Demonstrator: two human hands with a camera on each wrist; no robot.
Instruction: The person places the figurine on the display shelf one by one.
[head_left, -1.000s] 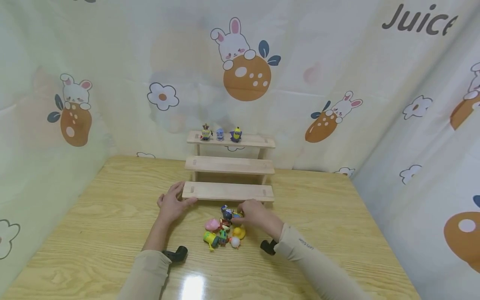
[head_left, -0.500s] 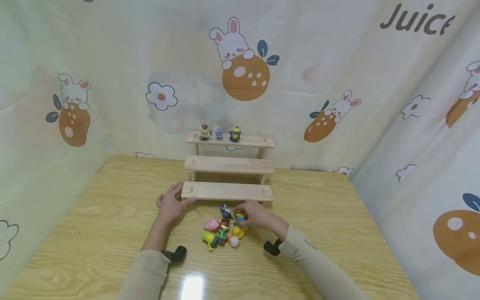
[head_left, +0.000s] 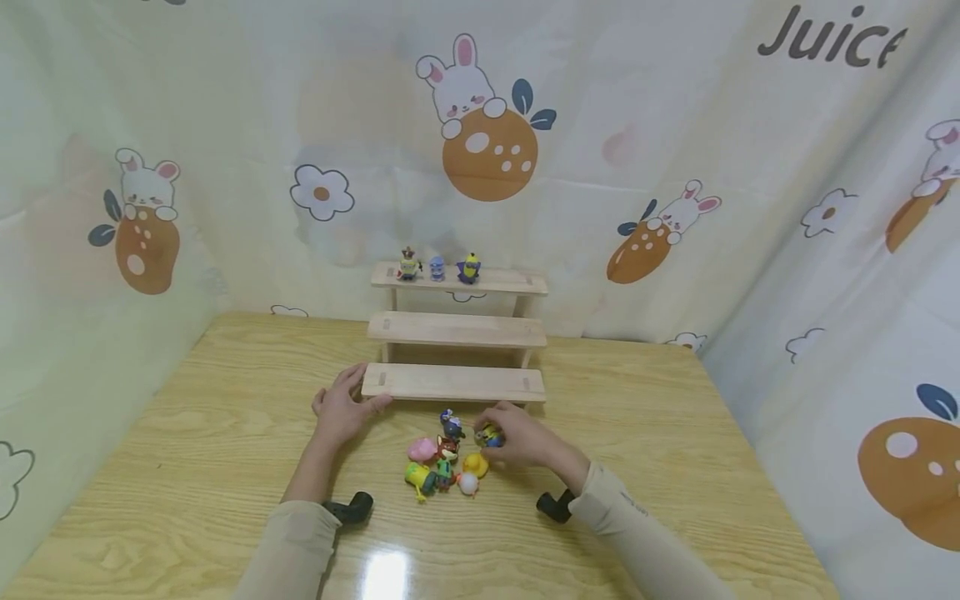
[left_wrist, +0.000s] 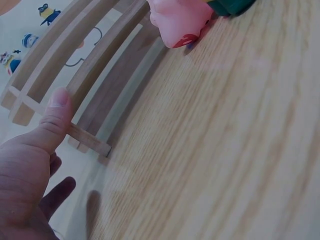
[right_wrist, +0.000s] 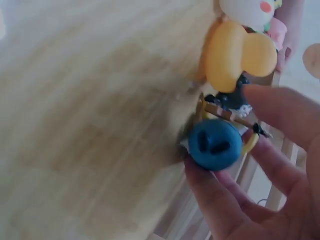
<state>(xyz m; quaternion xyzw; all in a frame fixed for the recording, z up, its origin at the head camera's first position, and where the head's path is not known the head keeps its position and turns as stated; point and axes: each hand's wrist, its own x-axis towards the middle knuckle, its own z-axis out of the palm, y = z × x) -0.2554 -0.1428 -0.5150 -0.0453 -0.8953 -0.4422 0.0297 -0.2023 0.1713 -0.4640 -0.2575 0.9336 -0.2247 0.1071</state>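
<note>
We have the small toy figure (head_left: 491,436) in our right hand (head_left: 519,438), the thumb and fingers clamped lightly round its sides, just in front of the wooden stand (head_left: 453,382) near its right end. Whether it touches the worktop (head_left: 637,425) or hangs just above it, we cannot tell.

To do this well, we would pinch only as hard as needed, bring the figure straight up so that it does not knock the yellow duck (head_left: 475,465) just beside it or the dark toy (head_left: 452,427) to its left, and turn it feet down before letting go. Our left hand (head_left: 343,418) lies at the left end of the lowest shelf, thumb on the wood and the fingers we can see spread apart; a light touch there should be enough, as pushing could jog the three little figures (head_left: 437,268) on the top shelf.

The figure is blue and yellow. In the right wrist view its round blue underside faces us with two dark feet, so it is tipped over, not upright. A thin yellow arm sticks out at one side, and a brown strip shows behind the blue. Its face is too small to read.
</note>
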